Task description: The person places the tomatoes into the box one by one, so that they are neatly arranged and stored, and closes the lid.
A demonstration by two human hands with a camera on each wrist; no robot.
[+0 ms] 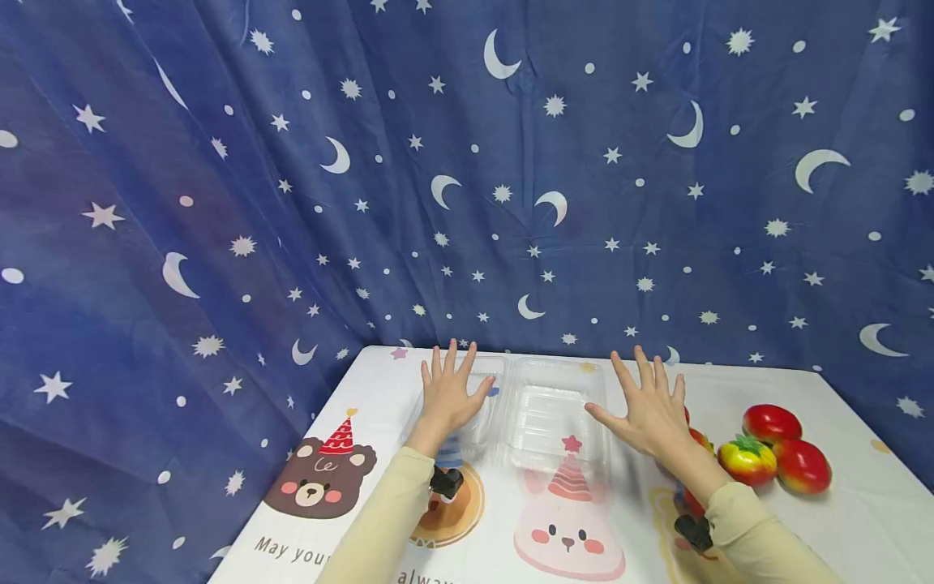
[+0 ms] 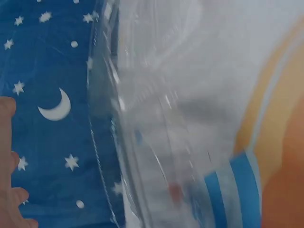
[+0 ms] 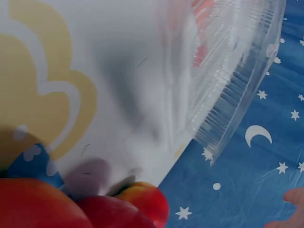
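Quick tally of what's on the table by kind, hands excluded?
Clear plastic clamshell box, lying open: 1
Red fruit fully in view: 2
Yellow-red fruit with green top: 1
Fruit part-hidden behind the right hand: at least 1
Total: 5, possibly more behind the hand

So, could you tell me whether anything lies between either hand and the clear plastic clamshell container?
Nothing visible does: the left hand hovers over the clear plastic clamshell container, and the right hand is just beside it.

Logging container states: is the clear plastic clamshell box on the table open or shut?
Open: the clear plastic clamshell box lies spread flat, its two halves side by side and empty.
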